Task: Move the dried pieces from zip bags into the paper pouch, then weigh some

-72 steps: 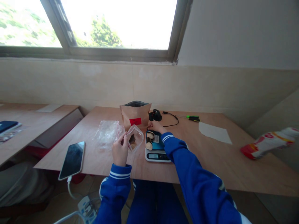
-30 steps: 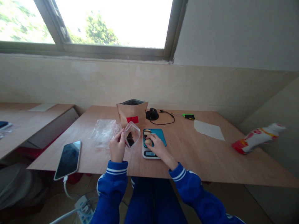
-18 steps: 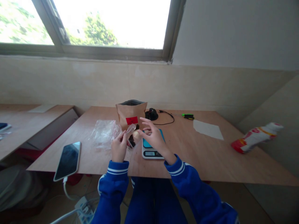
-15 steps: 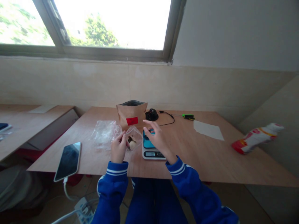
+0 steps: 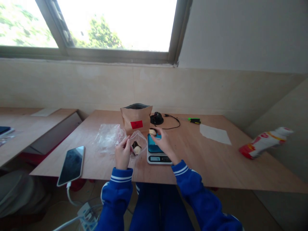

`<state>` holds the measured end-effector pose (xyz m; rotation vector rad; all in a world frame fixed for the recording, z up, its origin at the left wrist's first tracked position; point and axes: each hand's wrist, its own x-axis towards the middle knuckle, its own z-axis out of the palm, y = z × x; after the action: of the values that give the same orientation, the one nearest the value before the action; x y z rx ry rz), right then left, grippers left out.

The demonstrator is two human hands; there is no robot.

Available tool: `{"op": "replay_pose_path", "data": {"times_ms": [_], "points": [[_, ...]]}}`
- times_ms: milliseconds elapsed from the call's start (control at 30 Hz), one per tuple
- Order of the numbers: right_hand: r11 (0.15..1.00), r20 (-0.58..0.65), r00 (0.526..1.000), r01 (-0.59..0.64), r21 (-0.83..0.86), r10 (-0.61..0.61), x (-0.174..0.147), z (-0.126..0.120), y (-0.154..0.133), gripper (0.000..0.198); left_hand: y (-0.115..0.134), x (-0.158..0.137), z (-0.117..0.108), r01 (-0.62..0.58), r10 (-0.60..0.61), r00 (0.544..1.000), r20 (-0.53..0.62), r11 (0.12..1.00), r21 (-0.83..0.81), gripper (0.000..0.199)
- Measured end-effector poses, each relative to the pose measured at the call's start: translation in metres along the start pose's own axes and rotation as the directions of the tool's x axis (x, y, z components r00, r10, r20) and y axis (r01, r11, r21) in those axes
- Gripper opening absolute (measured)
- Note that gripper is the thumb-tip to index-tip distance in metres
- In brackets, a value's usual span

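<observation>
My left hand [image 5: 122, 153] is closed, pinching the edge of a clear plastic bag [image 5: 142, 137] that hangs open toward the right. Inside it lies a cream-coloured, rounded piece with a dark brown part [image 5: 137, 149]; I cannot make out its kind. Between the thumb and fingers of my right hand [image 5: 164, 141] is a similar cream piece with a dark edge [image 5: 152, 132], held above a kitchen scale [image 5: 154, 147]. The scale has a blue-green plate and a white body with a lit display. Part of the plate is hidden by my right hand.
An open brown paper pouch [image 5: 134, 115] with a red label stands behind the bag. Clear plastic bags [image 5: 107, 136] and a phone [image 5: 71, 165] lie left. Farther right are a black round device [image 5: 157, 118], a cable, a screwdriver [image 5: 193, 120], paper [image 5: 215, 134] and a bottle [image 5: 264, 142].
My right hand, whose fingers were apart over the scale, now holds a cream piece there. My left hand keeps the bag in about the same place, and its opening looks wider.
</observation>
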<state>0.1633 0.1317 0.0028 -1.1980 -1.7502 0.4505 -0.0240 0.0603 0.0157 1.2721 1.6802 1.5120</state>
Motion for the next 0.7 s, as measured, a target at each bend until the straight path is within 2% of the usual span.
{"op": "replay_pose_path", "data": {"times_ms": [100, 200, 267, 400, 500, 567, 633, 700], "points": [[0.988, -0.048, 0.999, 0.023, 0.151, -0.016, 0.001, -0.005, -0.030, 0.043, 0.001, -0.001, 0.003, 0.001, -0.001, 1.000, 0.009, 1.000, 0.002, 0.049], [0.982, 0.049, 0.992, 0.104, 0.156, -0.113, -0.002, -0.012, -0.054, 0.044, 0.004, -0.002, 0.004, 0.002, -0.002, 1.000, 0.001, 1.000, -0.018, 0.050], [0.983, 0.077, 0.990, 0.108, 0.146, -0.120, -0.007, -0.018, -0.060, 0.040, 0.007, -0.003, 0.004, 0.008, -0.008, 1.000, -0.010, 0.999, -0.040, 0.050], [0.980, 0.120, 0.993, -0.038, 0.194, 0.015, -0.031, -0.025, -0.052, 0.041, 0.011, -0.006, 0.005, 0.021, -0.025, 0.999, -0.045, 0.996, -0.089, 0.045], [0.957, 0.243, 0.964, -0.166, 0.238, 0.107, -0.058, -0.019, -0.045, 0.064, 0.014, -0.011, 0.011, 0.033, -0.053, 0.993, -0.102, 0.982, -0.187, 0.044], [0.931, 0.275, 0.951, -0.220, 0.292, 0.139, -0.073, -0.011, -0.046, 0.083, 0.017, -0.017, 0.018, 0.038, -0.081, 0.989, -0.125, 0.948, -0.315, 0.046], [0.902, 0.239, 0.956, -0.250, 0.351, 0.172, -0.082, -0.003, -0.049, 0.086, 0.020, -0.024, 0.026, 0.051, -0.110, 0.988, -0.109, 0.895, -0.443, 0.050], [0.885, 0.166, 0.963, -0.263, 0.385, 0.214, -0.087, 0.001, -0.052, 0.075, 0.024, -0.034, 0.033, 0.081, -0.130, 0.990, -0.057, 0.847, -0.525, 0.051]]}}
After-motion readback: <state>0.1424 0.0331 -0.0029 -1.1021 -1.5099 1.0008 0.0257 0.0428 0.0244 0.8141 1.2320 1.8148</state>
